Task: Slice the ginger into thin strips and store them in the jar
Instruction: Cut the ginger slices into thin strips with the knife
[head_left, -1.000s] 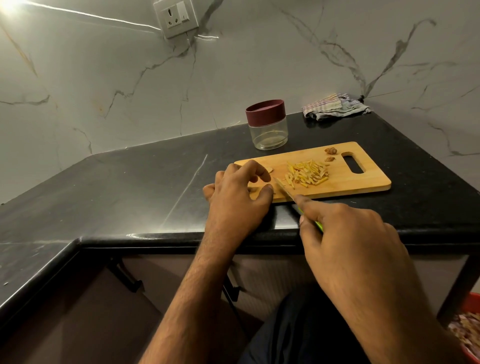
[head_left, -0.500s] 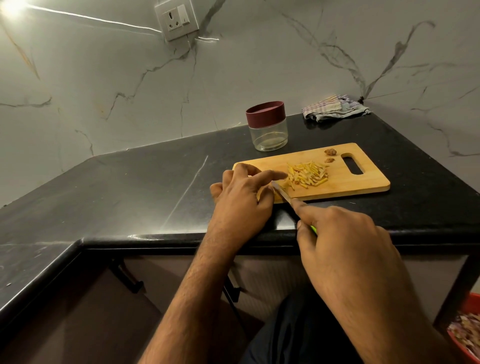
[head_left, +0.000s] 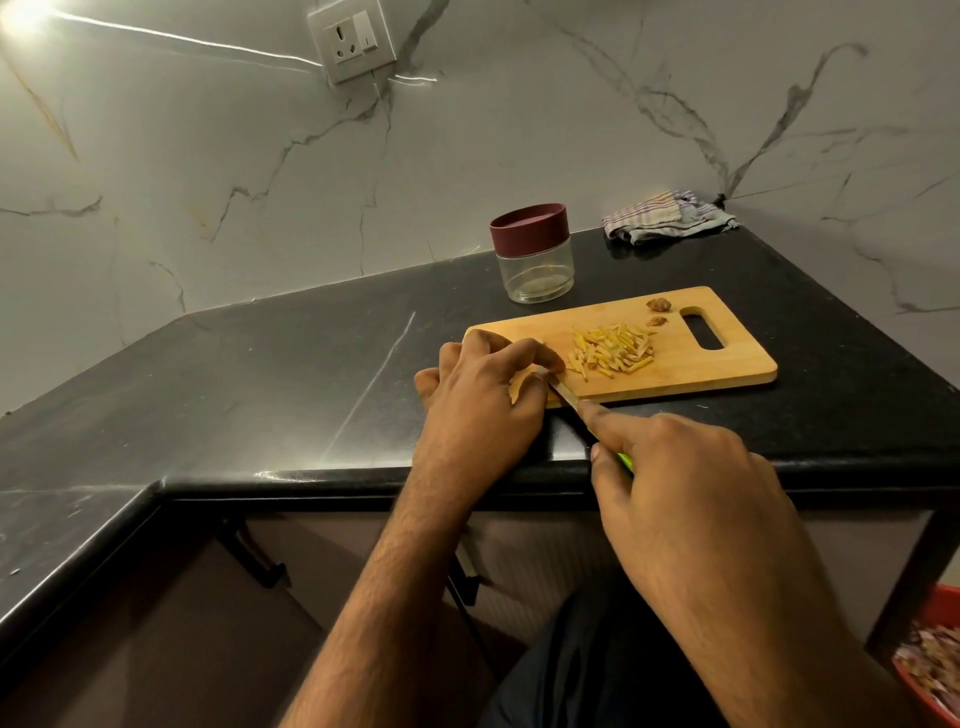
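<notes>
Ginger (head_left: 544, 370) pinched L hand (head_left: 480, 397); knife (head_left: 569, 399) R hand (head_left: 680, 467)

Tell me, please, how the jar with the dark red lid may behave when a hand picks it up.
The jar looks nearly empty and clear, so it is probably light. Its short, wide body suggests it will not tip easily. The smooth wall might slip in wet fingers; gripping around the lid seems safer.
</notes>
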